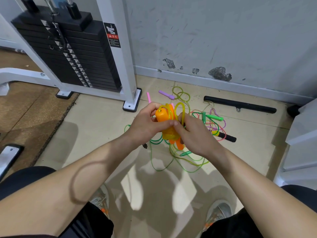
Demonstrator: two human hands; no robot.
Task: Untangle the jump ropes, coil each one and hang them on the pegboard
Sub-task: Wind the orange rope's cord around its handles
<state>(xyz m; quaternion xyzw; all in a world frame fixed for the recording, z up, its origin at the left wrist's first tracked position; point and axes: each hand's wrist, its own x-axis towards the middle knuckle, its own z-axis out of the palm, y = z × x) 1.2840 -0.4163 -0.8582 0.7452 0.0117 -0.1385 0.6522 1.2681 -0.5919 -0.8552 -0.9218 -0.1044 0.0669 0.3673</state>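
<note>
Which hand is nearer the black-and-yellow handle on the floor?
Right. The right hand sits just left of the black-and-yellow handle in this view; the left hand is farther left, on the other side of the orange rope bundle.

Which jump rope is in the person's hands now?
The orange-handled rope with the yellow cord: left hand and right hand grip it, while the other ropes lie tangled on the floor.

warning sticker (112, 35) on the white machine post (120, 69), its print unreadable.
</note>
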